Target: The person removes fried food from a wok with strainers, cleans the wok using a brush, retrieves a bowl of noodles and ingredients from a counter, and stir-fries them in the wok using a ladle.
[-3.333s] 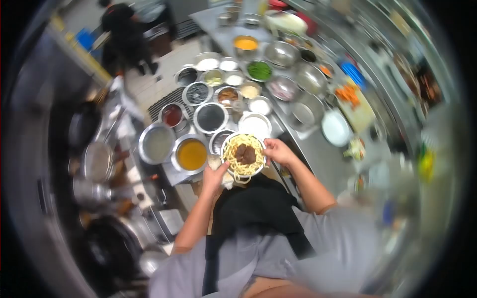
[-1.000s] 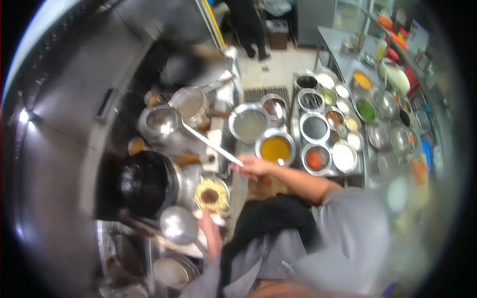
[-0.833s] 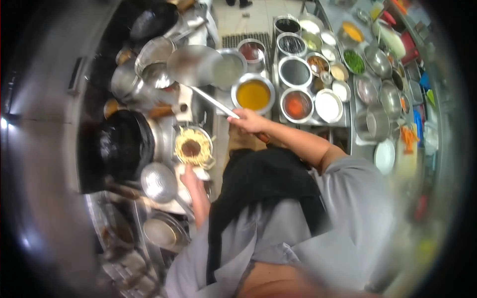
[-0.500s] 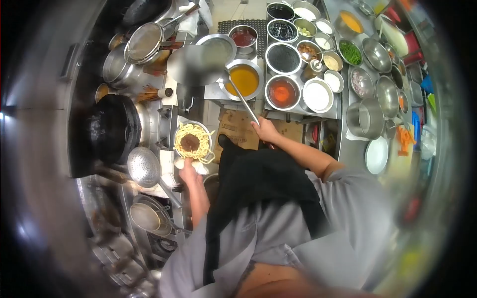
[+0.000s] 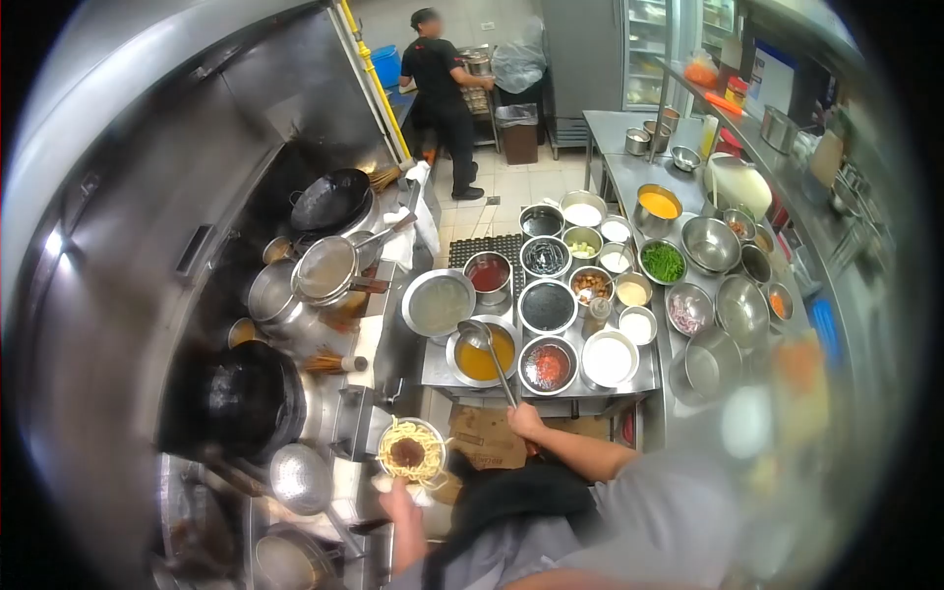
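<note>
My left hand (image 5: pixel 401 506) is closed on a metal bowl (image 5: pixel 442 436) at the lower middle, with a white cloth (image 5: pixel 420 495) beside the fingers. The bowl holds thick pale noodles (image 5: pixel 433 460) topped with dark brown sauce (image 5: pixel 406 452). My right hand (image 5: pixel 525 421) grips the long handle of a ladle (image 5: pixel 476 335). The ladle's cup is over the left part of a wide metal bowl of amber liquid (image 5: pixel 484 364); whether it touches the liquid I cannot tell. Just left of it sits a bowl of cloudy liquid (image 5: pixel 438 302).
Several pots of sauces and powders stand on the steel table (image 5: pixel 644 379) ahead. A wok (image 5: pixel 231 398) and a perforated skimmer (image 5: pixel 300 479) lie along the left stove. On the right counter are chopped greens (image 5: pixel 663 262). A co-worker (image 5: pixel 438 88) stands at the back.
The view has tilted up, bringing the co-worker and back wall into sight. The ladle, blurred by motion earlier, is now over the amber liquid. My left hand still holds the noodle bowl.
</note>
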